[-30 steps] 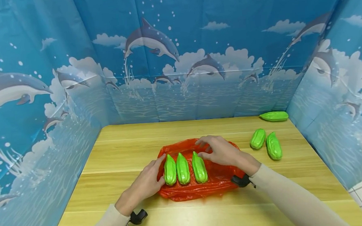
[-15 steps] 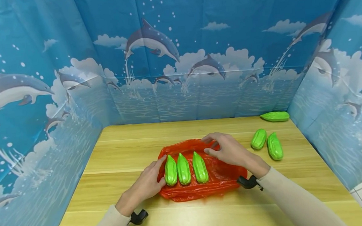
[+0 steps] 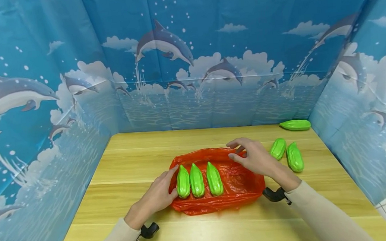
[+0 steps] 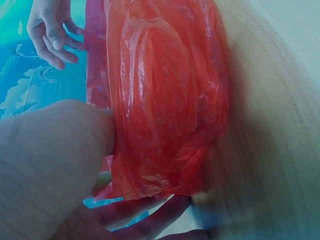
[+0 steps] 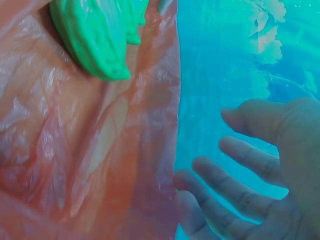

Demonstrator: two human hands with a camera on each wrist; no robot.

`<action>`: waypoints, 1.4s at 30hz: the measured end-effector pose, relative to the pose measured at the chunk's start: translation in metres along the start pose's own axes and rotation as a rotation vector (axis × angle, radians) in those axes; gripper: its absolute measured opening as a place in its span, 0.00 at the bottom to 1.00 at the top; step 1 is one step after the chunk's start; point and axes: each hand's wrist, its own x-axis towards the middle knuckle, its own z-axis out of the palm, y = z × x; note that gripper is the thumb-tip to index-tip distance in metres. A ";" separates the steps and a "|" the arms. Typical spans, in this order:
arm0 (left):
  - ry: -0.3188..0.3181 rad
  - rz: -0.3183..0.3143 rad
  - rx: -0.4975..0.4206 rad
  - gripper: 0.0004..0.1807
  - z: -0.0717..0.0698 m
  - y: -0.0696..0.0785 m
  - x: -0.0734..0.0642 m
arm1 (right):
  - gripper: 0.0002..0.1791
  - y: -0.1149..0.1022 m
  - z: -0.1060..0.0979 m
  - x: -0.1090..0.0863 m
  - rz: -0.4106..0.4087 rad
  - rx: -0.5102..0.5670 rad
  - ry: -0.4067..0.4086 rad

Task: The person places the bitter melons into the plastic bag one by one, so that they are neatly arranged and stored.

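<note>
A red plastic bag lies spread wide on the table with its mouth up. Inside its left half, three shiny green gourd-shaped vegetables, ribbed and pointed at the far end, lie side by side. My left hand holds the bag's left end, its thumb and fingers on either side of the plastic; in the left wrist view the fingers pass behind the bag. Above the bag's back right rim is my right hand, its fingers loosely bent and nothing in them. In the right wrist view its fingertips come right at the bag's edge.
More green gourd-shaped vegetables lie to the right: a short one, a longer one beside it, and another by the back right corner. A blue dolphin-print curtain surrounds the wooden table at the back and sides.
My right hand has moved right, away from the third green gourd-shaped vegetable, to the bag's back right rim. The left hand stays at the bag's left end.
</note>
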 end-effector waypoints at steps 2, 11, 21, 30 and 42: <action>0.000 0.001 0.003 0.46 0.000 0.000 0.000 | 0.21 0.003 -0.003 -0.002 -0.001 -0.003 0.018; -0.008 0.000 -0.003 0.46 -0.002 -0.002 -0.002 | 0.20 0.019 -0.014 -0.009 0.018 -0.036 0.073; -0.006 0.000 -0.022 0.46 -0.001 -0.002 0.001 | 0.22 0.042 -0.027 -0.022 0.041 -0.044 0.106; 0.008 -0.007 -0.014 0.46 -0.002 -0.001 0.003 | 0.23 0.069 -0.033 -0.036 0.069 -0.081 0.173; 0.011 -0.009 -0.001 0.46 -0.003 -0.001 0.003 | 0.26 0.103 -0.043 -0.049 0.098 -0.149 0.243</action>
